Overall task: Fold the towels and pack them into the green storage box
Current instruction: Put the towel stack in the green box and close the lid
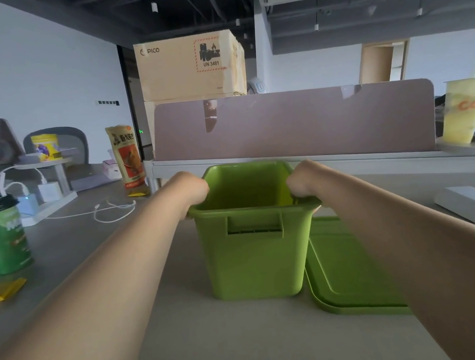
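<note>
Left hand (192, 189) & right hand (303, 180) each curl fingers over opposite rim sides of green storage box (253, 254), upright mid-counter (218, 343). Green lid (349, 279) lies flat just right of box; no towels seen.

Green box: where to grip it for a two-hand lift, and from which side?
Grip the green box by its flared top rim, left and right sides, from above. It stands upright and open, walls tapering downward, so the lip is the catch; left hand and right hand grip there.
</note>
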A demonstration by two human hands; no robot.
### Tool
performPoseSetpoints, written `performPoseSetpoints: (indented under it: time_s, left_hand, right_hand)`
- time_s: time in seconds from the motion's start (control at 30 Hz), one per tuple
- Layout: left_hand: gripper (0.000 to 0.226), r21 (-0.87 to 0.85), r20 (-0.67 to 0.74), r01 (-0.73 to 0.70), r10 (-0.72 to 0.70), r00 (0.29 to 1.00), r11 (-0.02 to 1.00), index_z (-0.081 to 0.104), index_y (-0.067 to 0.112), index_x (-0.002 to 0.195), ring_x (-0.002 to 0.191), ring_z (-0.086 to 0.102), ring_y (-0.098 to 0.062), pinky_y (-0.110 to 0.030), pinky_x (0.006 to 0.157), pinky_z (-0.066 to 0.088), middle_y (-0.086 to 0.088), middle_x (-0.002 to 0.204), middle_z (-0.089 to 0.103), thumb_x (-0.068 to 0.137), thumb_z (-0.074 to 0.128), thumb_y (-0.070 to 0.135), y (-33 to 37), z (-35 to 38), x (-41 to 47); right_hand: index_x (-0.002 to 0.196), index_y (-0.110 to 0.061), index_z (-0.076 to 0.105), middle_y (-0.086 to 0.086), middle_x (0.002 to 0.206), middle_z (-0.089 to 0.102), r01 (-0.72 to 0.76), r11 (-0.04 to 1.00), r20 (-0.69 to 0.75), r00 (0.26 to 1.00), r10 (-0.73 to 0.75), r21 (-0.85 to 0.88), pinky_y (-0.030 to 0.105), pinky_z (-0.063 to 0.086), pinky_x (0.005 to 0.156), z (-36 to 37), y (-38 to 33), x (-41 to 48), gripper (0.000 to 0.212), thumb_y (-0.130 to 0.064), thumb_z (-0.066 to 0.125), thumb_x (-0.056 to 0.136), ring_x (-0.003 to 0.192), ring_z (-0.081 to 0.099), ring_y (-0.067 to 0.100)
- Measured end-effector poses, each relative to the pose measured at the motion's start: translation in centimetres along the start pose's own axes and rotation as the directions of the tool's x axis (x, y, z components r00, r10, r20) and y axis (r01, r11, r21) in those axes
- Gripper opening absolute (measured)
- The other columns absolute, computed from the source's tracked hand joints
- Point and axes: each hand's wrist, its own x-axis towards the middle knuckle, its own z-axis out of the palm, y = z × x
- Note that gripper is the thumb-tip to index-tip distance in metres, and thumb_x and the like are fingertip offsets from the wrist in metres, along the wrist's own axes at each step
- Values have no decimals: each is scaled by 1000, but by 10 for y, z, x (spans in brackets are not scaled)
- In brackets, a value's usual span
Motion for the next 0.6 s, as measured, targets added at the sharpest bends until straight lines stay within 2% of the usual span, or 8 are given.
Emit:
performPoseSetpoints:
  time_s: [0.1,0.2,0.3,0.37,0.43,0.5,0.57,0.6]
  left_hand:
    - [35,83,7,-7,7,1000,996,52,1,119,76,53,-25,-29,56,41,-13,95,54,97,50,29,3,0,2]
    - [62,301,-31,-60,72,997,952,44,-1,134,98,57,-31,-31,70,42,-19,125,55,97,41,49,12,-3,-3]
    - [61,257,-145,-166,208,967,952,53,-3,125,97,61,-34,-31,59,42,-21,123,59,95,44,50,32,-1,-14]
    - [47,150,-208,-337,362,909,930,62,-2,115,105,61,-36,-39,77,49,-21,119,63,96,49,39,52,6,-31]
    - [23,71,-236,-533,533,812,843,71,10,92,94,63,-27,-33,84,51,-11,98,69,94,51,23,70,17,-59]
    - [26,-14,-195,-651,637,746,759,75,8,82,74,63,-19,-20,61,48,-1,80,68,90,51,12,82,37,-92]
    - [25,-97,-33,-649,649,760,755,74,3,84,58,57,-18,-15,44,41,-3,71,64,87,50,11,88,70,-117]
    - [26,-93,71,-621,627,776,779,73,3,89,58,56,-20,-16,45,42,-5,73,66,86,51,14,90,89,-126]
  right_hand:
    - [106,3,51,18,72,54,-56,991,31,998,52,125,26,47,44,5,3,7,24,-9,33,98,53,56,26]
    - [108,-2,55,20,97,64,-92,900,69,995,70,426,38,58,66,6,26,15,42,-36,32,99,75,70,32]
    - [84,-5,56,10,75,58,-106,964,-91,987,132,246,25,42,56,10,84,15,30,-27,40,96,63,55,23]
    - [80,-5,59,7,70,54,-155,987,-157,975,158,31,24,38,50,19,132,7,19,-13,43,87,60,51,22]
    - [103,-9,65,11,92,64,-213,973,-138,970,200,-88,31,51,71,36,175,-2,30,-18,43,85,83,60,30]
    - [126,-20,58,11,125,59,-198,969,-150,973,176,-146,36,44,98,44,199,-20,40,-30,39,92,115,54,32]
    - [138,-23,47,9,142,49,-139,977,-158,981,113,-163,34,36,107,43,210,-39,44,-33,33,97,129,45,29]
    - [140,-23,44,8,145,46,-113,983,-164,982,89,-146,33,35,108,42,214,-43,45,-32,31,98,132,43,28]
